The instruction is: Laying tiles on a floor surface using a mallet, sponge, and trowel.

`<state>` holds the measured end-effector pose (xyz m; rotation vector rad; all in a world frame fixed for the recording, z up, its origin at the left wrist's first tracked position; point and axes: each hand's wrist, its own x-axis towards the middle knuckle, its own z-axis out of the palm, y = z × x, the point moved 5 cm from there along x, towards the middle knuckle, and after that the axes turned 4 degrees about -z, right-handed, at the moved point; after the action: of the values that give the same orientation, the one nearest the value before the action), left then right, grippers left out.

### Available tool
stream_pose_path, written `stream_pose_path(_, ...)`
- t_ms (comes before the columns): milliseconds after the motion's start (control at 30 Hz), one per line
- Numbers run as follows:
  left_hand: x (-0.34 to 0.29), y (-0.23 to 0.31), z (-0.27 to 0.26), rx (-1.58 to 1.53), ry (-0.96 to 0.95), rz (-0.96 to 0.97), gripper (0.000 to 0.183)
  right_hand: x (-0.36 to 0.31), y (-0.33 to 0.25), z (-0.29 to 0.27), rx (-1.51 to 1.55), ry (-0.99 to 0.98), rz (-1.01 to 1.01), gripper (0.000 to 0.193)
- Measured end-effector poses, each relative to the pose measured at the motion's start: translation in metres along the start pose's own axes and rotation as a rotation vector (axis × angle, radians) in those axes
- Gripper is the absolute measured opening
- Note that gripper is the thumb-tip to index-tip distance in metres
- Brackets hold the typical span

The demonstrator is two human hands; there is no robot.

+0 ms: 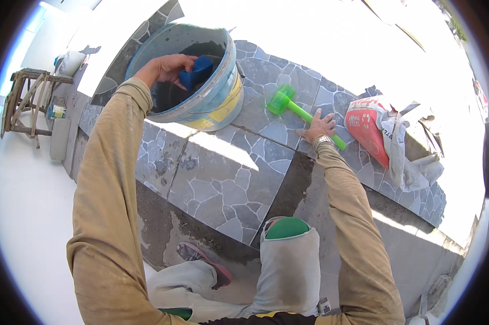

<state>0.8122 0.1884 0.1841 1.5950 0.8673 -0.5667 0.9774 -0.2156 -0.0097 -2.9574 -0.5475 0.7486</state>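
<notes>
A blue sponge (pixel 197 71) is gripped by the left hand (pixel 166 69) inside a tilted bucket (pixel 214 100), which rests on the stone-pattern tiles (pixel 223 179). The right hand (pixel 320 125) is laid flat, fingers spread and holding nothing, on the handle of a green mallet (pixel 288 103). A red-and-white bag (pixel 372 130) is seen just beside that hand.

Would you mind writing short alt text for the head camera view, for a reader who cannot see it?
A kneeling person's left hand holds a blue sponge inside a grey bucket, while the right hand rests flat on stone-pattern tiles beside a green mallet. A red and white sack lies to the right, and a wooden stool stands far left.
</notes>
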Motion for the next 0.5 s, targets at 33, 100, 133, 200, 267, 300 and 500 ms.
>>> stream_pose_path(33,-0.019,0.005,-0.011,-0.146,-0.055,0.104,0.067,0.000,0.000,0.000,-0.013,0.003,-0.002,0.127)
stream_pose_path(100,-0.057,0.004,-0.031,-0.428,-0.012,0.304,0.076,0.001,-0.001,0.003,-0.015,-0.005,-0.008,0.127)
stream_pose_path(133,-0.076,0.005,-0.032,-0.528,-0.112,0.445,0.078,0.003,-0.001,0.005,-0.006,-0.010,-0.009,0.127)
stream_pose_path(200,-0.116,-0.002,-0.031,-0.699,-0.305,0.738,0.085,0.008,0.001,0.011,-0.007,-0.007,-0.020,0.126)
stream_pose_path(267,-0.157,-0.037,-0.033,-0.778,-0.435,0.807,0.087,0.016,0.003,0.018,-0.051,0.002,-0.043,0.127)
stream_pose_path(300,-0.170,-0.056,-0.026,-0.969,-0.632,0.816,0.078,0.021,0.005,0.020,-0.084,0.019,-0.052,0.127)
stream_pose_path(500,-0.263,-0.287,0.001,-0.933,-0.190,0.853,0.087,0.047,0.009,0.027,-0.247,0.066,-0.201,0.128)
